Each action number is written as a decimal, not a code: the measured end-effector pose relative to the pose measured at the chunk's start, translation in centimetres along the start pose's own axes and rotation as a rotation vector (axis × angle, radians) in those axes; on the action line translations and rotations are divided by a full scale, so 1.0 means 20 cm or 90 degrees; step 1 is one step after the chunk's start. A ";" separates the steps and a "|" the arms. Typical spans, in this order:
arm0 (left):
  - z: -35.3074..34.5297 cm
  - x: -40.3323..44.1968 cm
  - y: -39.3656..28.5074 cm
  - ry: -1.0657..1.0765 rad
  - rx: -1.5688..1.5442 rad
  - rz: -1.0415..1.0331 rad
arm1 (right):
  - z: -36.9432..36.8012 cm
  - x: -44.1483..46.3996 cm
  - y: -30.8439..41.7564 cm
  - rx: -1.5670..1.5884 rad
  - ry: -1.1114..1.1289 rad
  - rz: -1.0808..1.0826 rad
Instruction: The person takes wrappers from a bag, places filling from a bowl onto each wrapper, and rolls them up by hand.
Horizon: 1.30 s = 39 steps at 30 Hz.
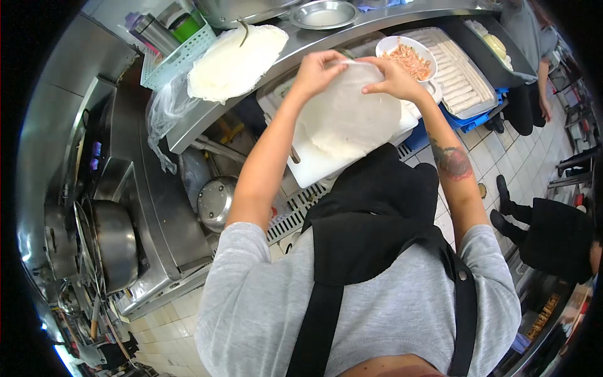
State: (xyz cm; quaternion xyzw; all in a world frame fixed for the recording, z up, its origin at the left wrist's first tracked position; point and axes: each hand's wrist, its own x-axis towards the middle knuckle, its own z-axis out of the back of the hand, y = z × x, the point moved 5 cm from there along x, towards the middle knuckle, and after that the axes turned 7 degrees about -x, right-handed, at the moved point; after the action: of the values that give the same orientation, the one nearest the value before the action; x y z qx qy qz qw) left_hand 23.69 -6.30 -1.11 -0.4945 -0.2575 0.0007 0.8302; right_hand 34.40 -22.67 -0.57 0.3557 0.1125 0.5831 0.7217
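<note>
Arms (267, 157) outstretched, left hand (320, 72) and right hand (394, 76) hold a sheet (352, 116)

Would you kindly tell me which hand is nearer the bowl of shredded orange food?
Right. The right hand is close by the bowl, at its lower left in view; the left hand is farther left, past the right hand.

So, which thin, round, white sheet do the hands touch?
The sheet over the white cutting board; the other white sheets, piled under a green strip, lie farther left.

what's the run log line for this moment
left hand: touching thin white sheet; right hand: touching same sheet; beneath: cutting board; nearby: bowl of orange shreds
</note>
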 end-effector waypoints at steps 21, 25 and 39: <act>-0.43 -1.01 -0.09 -0.021 0.225 -0.039 | -0.34 -0.62 -0.25 -0.182 -0.141 0.094; -0.49 -1.01 -0.11 0.032 0.237 -0.006 | -0.34 -0.62 -0.25 -0.163 -0.128 0.093; -0.30 -0.76 0.04 0.044 0.296 0.010 | -0.22 -0.53 -0.22 -0.324 -0.014 0.105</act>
State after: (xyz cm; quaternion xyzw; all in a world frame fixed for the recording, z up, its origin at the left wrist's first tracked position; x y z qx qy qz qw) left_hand 13.28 -14.67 -10.46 -0.2918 -0.2179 0.0494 0.9300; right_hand 32.08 -31.05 -9.21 0.1774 -0.0748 0.6457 0.7389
